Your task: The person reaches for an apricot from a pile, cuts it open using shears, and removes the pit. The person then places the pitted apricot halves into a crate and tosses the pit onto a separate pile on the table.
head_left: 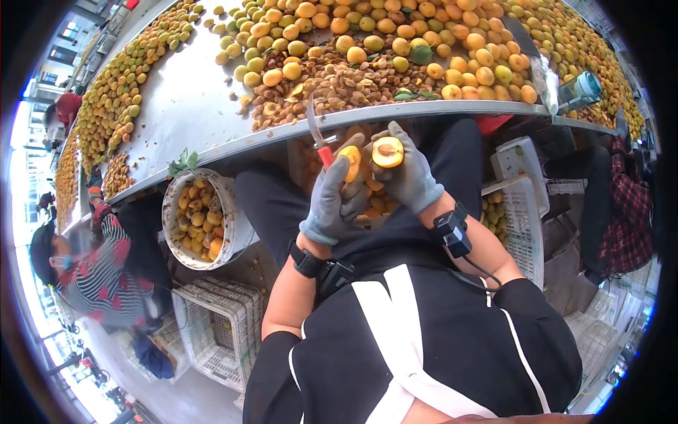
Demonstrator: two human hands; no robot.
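Both my hands wear grey gloves and are raised over my lap, just short of the table edge. My left hand (pixel 332 201) grips a curved-blade knife (pixel 325 156) by its red handle, blade pointing up, and also pinches an apricot half (pixel 349 164). Close beside it, my right hand (pixel 409 178) holds another apricot half (pixel 387 151), cut face up, with the brown pit still in it. On the table ahead lies a heap of brown apricot pits (pixel 339 83), with whole apricots (pixel 487 56) piled behind and to the right.
A white bucket (pixel 227 205) of apricots stands left of my knee. White plastic crates (pixel 251 300) sit at lower left and right (pixel 524 222). The metal table edge (pixel 452 107) runs ahead. A bottle (pixel 580 92) lies at right. Co-workers sit on the left (pixel 106 265) and right (pixel 625 205).
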